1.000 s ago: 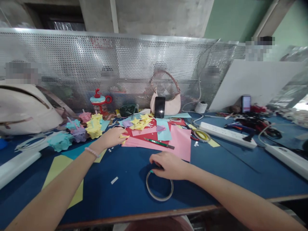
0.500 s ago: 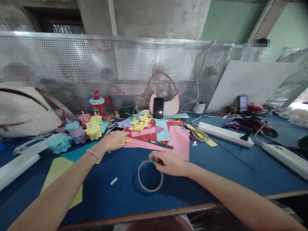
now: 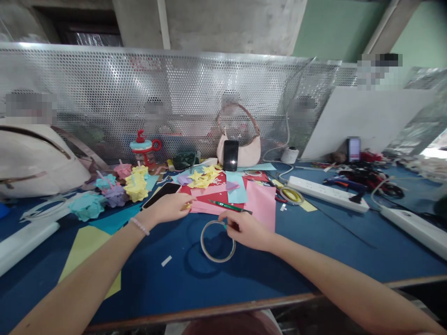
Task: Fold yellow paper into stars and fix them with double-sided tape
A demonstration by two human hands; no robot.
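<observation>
My right hand (image 3: 246,228) pinches the upper right edge of a thin ring-shaped roll of tape (image 3: 218,260), tilted above the blue table with its shadow to the lower left. A bit of green shows at the pinch. Across from it, my left hand (image 3: 171,208) has its fingers closed on a small yellow paper piece (image 3: 188,205), mostly covered by the fingertips. Beyond the hands lie pink paper sheets (image 3: 260,204), a green craft knife (image 3: 226,205) and a heap of yellow folded paper stars (image 3: 206,177). A black phone (image 3: 162,193) lies behind my left wrist.
Folded paper balls (image 3: 87,205) and a yellow sheet (image 3: 78,246) are on the left, near a white bag (image 3: 35,163). A pink handbag (image 3: 249,153) with a phone against it stands at the back. White power strips (image 3: 326,193) and cables lie right. A white scrap (image 3: 166,261) lies in front.
The tape roll has risen off the table with my right hand, its shadow now farther from it. My left hand has shifted slightly right and toward me, uncovering more of the phone.
</observation>
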